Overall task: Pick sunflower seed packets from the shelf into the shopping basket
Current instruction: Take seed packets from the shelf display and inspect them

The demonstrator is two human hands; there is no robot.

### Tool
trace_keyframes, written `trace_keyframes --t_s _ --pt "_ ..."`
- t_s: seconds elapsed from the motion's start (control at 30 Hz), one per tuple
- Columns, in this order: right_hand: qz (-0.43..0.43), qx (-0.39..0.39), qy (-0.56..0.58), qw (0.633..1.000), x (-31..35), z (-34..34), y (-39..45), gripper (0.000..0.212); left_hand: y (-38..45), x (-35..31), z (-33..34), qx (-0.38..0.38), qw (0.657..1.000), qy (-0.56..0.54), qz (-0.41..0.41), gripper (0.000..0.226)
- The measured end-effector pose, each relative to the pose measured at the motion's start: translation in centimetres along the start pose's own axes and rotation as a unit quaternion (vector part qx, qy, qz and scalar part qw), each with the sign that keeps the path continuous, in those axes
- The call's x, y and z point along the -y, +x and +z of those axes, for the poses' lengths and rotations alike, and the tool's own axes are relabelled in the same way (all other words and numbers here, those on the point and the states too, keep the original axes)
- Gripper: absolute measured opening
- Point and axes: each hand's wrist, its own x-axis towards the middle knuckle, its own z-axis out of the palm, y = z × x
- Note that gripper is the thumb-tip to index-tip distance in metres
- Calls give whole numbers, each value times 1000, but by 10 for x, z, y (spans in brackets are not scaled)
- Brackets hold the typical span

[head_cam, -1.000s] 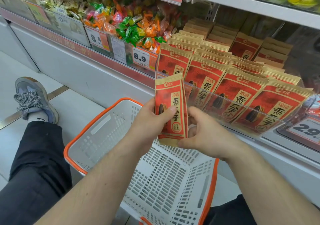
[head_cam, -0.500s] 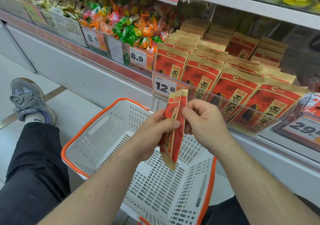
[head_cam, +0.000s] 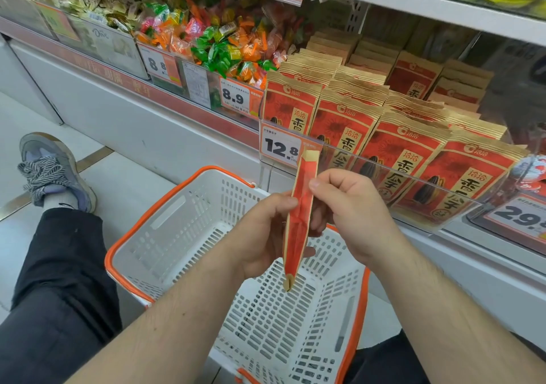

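Observation:
A red and tan sunflower seed packet (head_cam: 300, 218) hangs edge-on above the white basket with an orange rim (head_cam: 165, 203). My left hand (head_cam: 266, 236) grips it from the left, thumb on its near edge. My right hand (head_cam: 351, 215) pinches its upper part from the right. The basket stands on the floor between my legs, and nothing shows inside it. Rows of the same packets (head_cam: 407, 153) stand on the shelf behind a clear plastic rail (head_cam: 384, 168), just beyond my hands.
Bins of wrapped candies (head_cam: 218, 40) fill the shelf to the left, with price tags 8.9 (head_cam: 233, 98) and 12.8 (head_cam: 280, 148). My shoe (head_cam: 53, 173) and black trouser leg (head_cam: 56, 280) lie left of the basket. An upper shelf (head_cam: 428, 2) overhangs the packets.
The packet has turned from facing me to edge-on, and both hands have brought it slightly lower over the basket. My right hand shifted its hold to the packet's upper part.

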Motion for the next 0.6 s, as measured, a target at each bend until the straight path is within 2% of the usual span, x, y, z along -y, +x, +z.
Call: trace_keyframes --t_s 0.07,0.17,0.23,0.4,0.6 --pt "-19 21 -70 997 4 -3 -2 25 1 1 -1 -51 999 -14 3 32" --pt "2 131 -171 977 10 -10 -7 28 4 -3 -5 -132 990 -39 0 32" --pt "23 189 -227 955 11 -12 -8 28 4 -5 -7 -169 985 -36 -1 41" --pt "53 228 -252 939 12 -13 -8 20 2 -9 -3 -192 981 -29 -3 70" --pt "70 248 -245 935 11 -16 -8 20 -1 -11 2 -211 977 -35 -7 78"
